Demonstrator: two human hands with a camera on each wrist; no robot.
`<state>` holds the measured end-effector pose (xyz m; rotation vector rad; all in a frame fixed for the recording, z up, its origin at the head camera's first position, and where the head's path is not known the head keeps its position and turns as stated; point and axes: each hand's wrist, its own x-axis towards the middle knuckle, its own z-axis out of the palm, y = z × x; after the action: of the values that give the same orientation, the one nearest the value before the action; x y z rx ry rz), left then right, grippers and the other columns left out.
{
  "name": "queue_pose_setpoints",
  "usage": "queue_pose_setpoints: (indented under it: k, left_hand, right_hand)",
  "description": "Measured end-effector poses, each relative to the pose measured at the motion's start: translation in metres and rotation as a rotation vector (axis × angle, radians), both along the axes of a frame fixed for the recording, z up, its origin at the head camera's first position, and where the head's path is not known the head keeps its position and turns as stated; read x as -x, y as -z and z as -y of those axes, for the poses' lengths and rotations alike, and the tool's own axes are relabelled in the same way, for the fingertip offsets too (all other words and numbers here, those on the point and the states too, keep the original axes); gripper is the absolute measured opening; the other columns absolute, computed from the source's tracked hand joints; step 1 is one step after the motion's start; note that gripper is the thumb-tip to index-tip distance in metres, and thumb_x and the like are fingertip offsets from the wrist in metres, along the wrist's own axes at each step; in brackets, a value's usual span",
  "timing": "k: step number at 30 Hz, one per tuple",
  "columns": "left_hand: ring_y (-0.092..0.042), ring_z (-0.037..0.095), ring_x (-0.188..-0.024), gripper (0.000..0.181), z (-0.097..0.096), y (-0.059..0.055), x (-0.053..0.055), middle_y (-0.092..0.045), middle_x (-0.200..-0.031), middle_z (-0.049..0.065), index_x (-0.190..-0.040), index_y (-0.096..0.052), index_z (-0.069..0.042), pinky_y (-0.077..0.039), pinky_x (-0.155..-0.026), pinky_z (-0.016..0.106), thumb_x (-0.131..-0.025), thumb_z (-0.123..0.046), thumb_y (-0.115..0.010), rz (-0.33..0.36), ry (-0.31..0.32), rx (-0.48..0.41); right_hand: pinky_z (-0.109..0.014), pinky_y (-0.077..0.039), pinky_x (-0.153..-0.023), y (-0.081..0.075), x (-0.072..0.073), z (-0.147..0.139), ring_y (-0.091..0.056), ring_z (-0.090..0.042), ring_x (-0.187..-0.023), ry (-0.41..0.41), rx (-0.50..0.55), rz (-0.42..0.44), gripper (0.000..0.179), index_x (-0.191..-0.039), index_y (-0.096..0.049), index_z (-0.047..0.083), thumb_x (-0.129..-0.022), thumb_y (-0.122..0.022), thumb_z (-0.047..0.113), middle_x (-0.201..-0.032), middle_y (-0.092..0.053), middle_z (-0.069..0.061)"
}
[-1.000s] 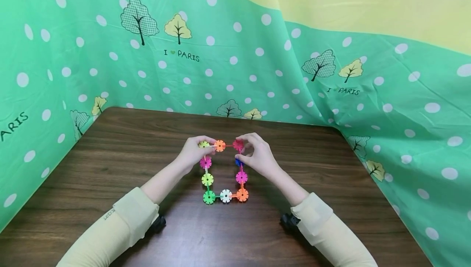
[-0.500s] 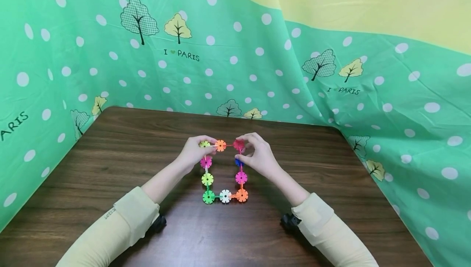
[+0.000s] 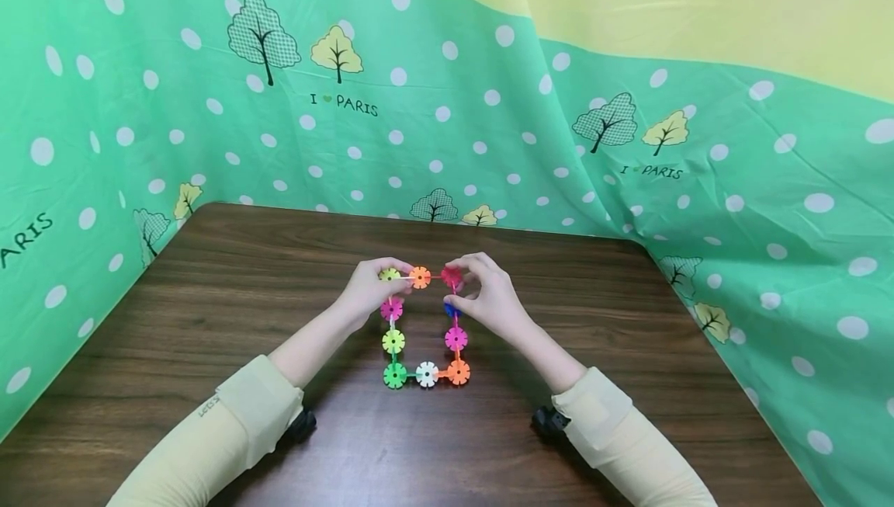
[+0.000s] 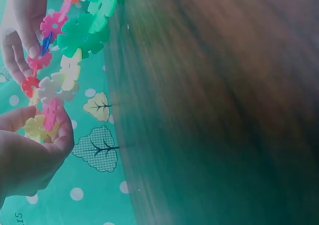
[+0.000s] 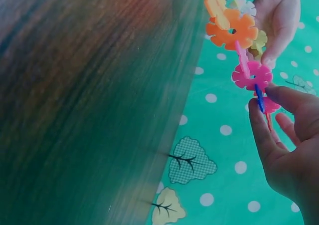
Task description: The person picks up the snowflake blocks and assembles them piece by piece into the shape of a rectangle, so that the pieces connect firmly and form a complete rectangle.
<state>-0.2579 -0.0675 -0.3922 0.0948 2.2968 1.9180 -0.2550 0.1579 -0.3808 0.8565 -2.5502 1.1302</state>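
Observation:
Flat, notched plastic snowflake discs in many colours are linked edge to edge into an upright rectangular ring, held up by both hands. In the head view my left hand [image 3: 365, 291] pinches the yellow disc [image 3: 389, 275] at the upper left corner. With thumb and fingers, my right hand [image 3: 491, 296] grips the upper right side by the red disc [image 3: 450, 276] and the blue disc [image 3: 450, 308], which is partly covered. Between the hands runs an orange disc [image 3: 420, 277]. Along the bottom are a green disc [image 3: 394, 375], a white disc [image 3: 427, 374] and another orange disc [image 3: 458, 372].
A dark wood-grain table [image 3: 601, 313] lies beneath the hands. Behind it and at both sides hangs a green and yellow polka-dot cloth [image 3: 447, 150] printed with trees. A black wrist device [image 3: 550, 421] shows under the right cuff, another [image 3: 300, 425] under the left.
The ring has swayed very slightly: its bottom edge is a little farther left, and the upper orange disc a touch farther right. Both hands keep their grip, almost still.

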Motion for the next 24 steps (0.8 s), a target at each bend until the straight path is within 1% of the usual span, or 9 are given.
queue_pose_setpoints:
  k: [3,6,11,13,14,17,20,21,24]
  left_hand:
    - [-0.063,0.029,-0.093,0.024,0.0001,-0.0011,0.0005,-0.067,-0.104,0.010,-0.104,-0.068,-0.009,-0.050,-0.069,0.027,-0.081,-0.015,-0.074,-0.036,0.010,0.047]
    - [-0.057,0.025,-0.091,0.028,-0.0006,-0.0012,0.0021,-0.065,-0.105,0.006,-0.099,-0.071,-0.012,-0.048,-0.065,0.027,-0.076,-0.024,-0.080,-0.099,0.022,0.090]
    - [-0.053,0.020,-0.083,0.023,-0.0017,-0.0005,0.0047,-0.068,-0.092,0.003,-0.090,-0.073,-0.014,-0.045,-0.056,0.026,-0.073,-0.028,-0.082,-0.173,0.000,0.116]
    - [-0.054,0.020,-0.081,0.022,-0.0021,-0.0006,0.0045,-0.069,-0.089,0.002,-0.089,-0.074,-0.014,-0.044,-0.054,0.025,-0.073,-0.027,-0.082,-0.181,-0.015,0.115]
    - [-0.055,0.020,-0.080,0.022,-0.0024,-0.0006,0.0044,-0.070,-0.088,0.001,-0.089,-0.074,-0.014,-0.044,-0.054,0.025,-0.073,-0.027,-0.082,-0.179,-0.021,0.109]
    - [-0.058,0.020,-0.084,0.023,-0.0035,-0.0017,0.0028,-0.071,-0.087,0.001,-0.088,-0.075,-0.013,-0.047,-0.056,0.026,-0.072,-0.027,-0.083,-0.177,-0.026,0.092]
    - [-0.058,0.020,-0.089,0.023,-0.0055,-0.0028,0.0008,-0.072,-0.087,0.001,-0.087,-0.075,-0.013,-0.048,-0.057,0.027,-0.071,-0.027,-0.084,-0.181,-0.022,0.076]
    - [-0.058,0.020,-0.089,0.022,-0.0062,-0.0033,0.0001,-0.072,-0.087,0.001,-0.086,-0.075,-0.013,-0.048,-0.057,0.027,-0.071,-0.027,-0.084,-0.184,-0.019,0.073]
    - [-0.056,0.021,-0.088,0.022,-0.0078,-0.0041,-0.0015,-0.072,-0.087,0.001,-0.085,-0.075,-0.013,-0.043,-0.052,0.025,-0.070,-0.026,-0.084,-0.189,-0.015,0.068]
  right_hand:
    - [-0.017,-0.054,-0.061,0.0004,0.0000,0.0003,-0.064,-0.014,-0.080,-0.005,0.009,0.002,0.048,-0.113,-0.062,0.009,-0.070,-0.083,0.009,-0.108,-0.055,-0.003]
    - [-0.018,-0.054,-0.061,-0.0004,-0.0008,0.0014,-0.064,-0.015,-0.082,-0.020,0.021,0.011,0.048,-0.113,-0.062,0.008,-0.070,-0.083,0.009,-0.110,-0.054,-0.004]
    - [-0.022,-0.055,-0.063,-0.0015,-0.0019,0.0029,-0.064,-0.016,-0.086,-0.034,0.047,0.033,0.045,-0.113,-0.064,0.006,-0.072,-0.082,0.015,-0.111,-0.054,-0.004]
    - [-0.024,-0.056,-0.065,-0.0009,-0.0009,0.0025,-0.063,-0.014,-0.085,-0.024,0.060,0.015,0.039,-0.111,-0.066,0.007,-0.076,-0.079,0.018,-0.109,-0.057,-0.003]
    - [-0.025,-0.056,-0.065,-0.0048,-0.0035,0.0038,-0.064,-0.016,-0.084,-0.019,0.080,0.024,0.035,-0.111,-0.066,0.005,-0.078,-0.077,0.016,-0.108,-0.058,-0.005]
    - [-0.027,-0.056,-0.062,-0.0050,-0.0016,0.0044,-0.066,-0.017,-0.075,0.006,0.153,0.067,0.025,-0.107,-0.068,0.005,-0.083,-0.072,0.012,-0.098,-0.064,-0.008]
    - [-0.028,-0.056,-0.058,-0.0067,-0.0009,0.0056,-0.068,-0.019,-0.067,0.031,0.221,0.145,0.021,-0.104,-0.069,0.004,-0.083,-0.071,0.007,-0.088,-0.068,-0.012]
    - [-0.027,-0.056,-0.057,-0.0034,0.0023,0.0044,-0.068,-0.016,-0.064,0.041,0.230,0.156,0.021,-0.102,-0.070,0.005,-0.082,-0.072,0.009,-0.085,-0.069,-0.010]
    - [-0.027,-0.056,-0.057,-0.0053,0.0015,0.0044,-0.068,-0.015,-0.062,0.068,0.239,0.171,0.019,-0.099,-0.071,0.004,-0.080,-0.074,0.008,-0.083,-0.070,-0.010]
